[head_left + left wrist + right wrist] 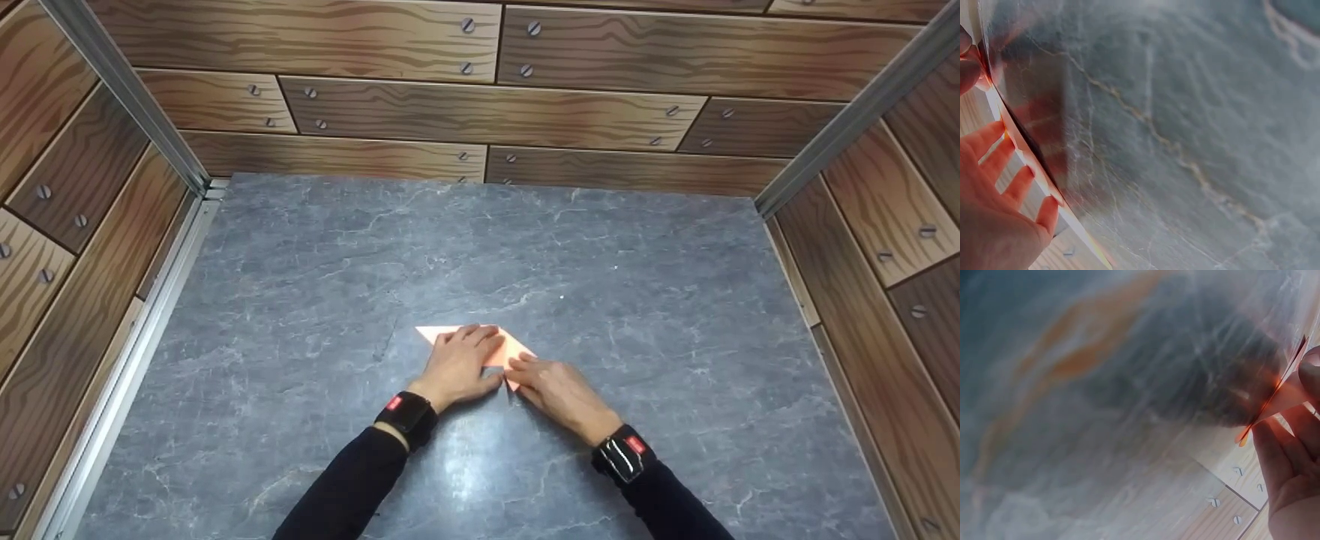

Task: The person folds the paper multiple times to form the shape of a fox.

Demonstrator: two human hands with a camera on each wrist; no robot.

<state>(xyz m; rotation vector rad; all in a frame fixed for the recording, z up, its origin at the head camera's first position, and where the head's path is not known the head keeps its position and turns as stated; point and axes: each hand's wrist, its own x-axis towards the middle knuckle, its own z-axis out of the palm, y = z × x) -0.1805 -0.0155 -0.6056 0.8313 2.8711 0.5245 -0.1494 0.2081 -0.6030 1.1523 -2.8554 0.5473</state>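
Observation:
A folded piece of orange-pink paper [513,348] lies near the middle of the grey marbled tabletop, one pointed corner reaching left and a small flap pointing down at the right. Across its left part rests my left hand [459,367], fingers extended and pressing it flat, thumb out to the side. My right hand [564,391] pinches the lower right flap between thumb and fingers. From the left wrist, the paper [1030,154] appears as a thin edge under the fingertips. In the right wrist view, the layered paper [1285,398] stands between thumb and fingers, partly hidden.
Wood-plank-patterned walls [390,109] with printed screws enclose the table [360,247] at the back and both sides. Metal rails [124,375] run along the left edge and up the corners. Both wrists wear black bands [411,418].

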